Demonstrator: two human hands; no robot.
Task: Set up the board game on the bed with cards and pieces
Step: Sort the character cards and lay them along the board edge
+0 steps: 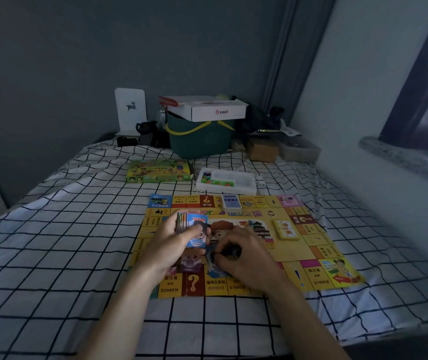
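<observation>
A yellow game board lies flat on the bed. My left hand grips a thick stack of play-money cards, a blue one on top. My right hand rests on the board just right of it, fingers curled round a few blue cards and something dark. A purple card lies on the board below my left hand. A yellow card deck sits on the board's right side. A blue-and-white card device rests on the far edge.
The green game box and a white tray of small coloured pieces lie beyond the board. A green basket with a white carton on it, brown boxes and dark items crowd the bed's head. A wall and window sill run along the right.
</observation>
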